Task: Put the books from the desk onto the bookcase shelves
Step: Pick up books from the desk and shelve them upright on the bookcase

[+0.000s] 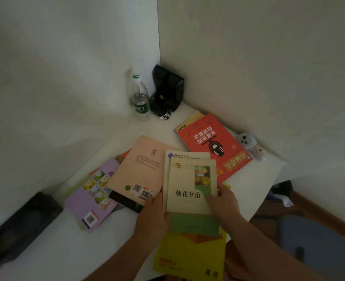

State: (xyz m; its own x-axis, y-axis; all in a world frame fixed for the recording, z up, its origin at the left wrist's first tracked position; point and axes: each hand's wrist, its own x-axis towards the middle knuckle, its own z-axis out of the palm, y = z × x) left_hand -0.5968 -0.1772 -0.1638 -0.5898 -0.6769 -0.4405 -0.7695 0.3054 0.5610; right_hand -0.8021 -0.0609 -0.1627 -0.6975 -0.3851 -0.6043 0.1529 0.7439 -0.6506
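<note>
Yellow book (190, 254): nearest the camera, lying flat at the desk's near edge under the cream-and-green stack, its lower part hanging toward the viewer.
Desk (111, 236): white, pushed into a wall corner; every book in view lies on it. No bookcase shows, so the shelves are somewhere out of frame.
Red book (214, 147): largest of the loose ones, far right, flat and upside down to the viewer, resting on a tan book whose corner peeks out behind.
Pink book (139, 169): centre, back cover up, overlapping a dark book at its near corner.
Purple book (94, 193): left of the pink one, tilted, back cover up.
Cream book (192, 185): top of a small stack, long axis running away from the viewer, between both hands.
Left hand (153, 216): at the stack's left edge, fingers appear curled round it.
Right hand (224, 201): at the right edge, thumb on the cover, pinching it.
Key relation: the stack sits straight ahead and equally close to both hands, so a two-handed lift along its long sides looks most natural.
Black box (19, 226): closed, far left; contents unseen.
Water bottle (140, 96): upright in the corner, capped, looks nearly empty.
Black holder (167, 90): beside the bottle, contents too dark to tell.
</note>
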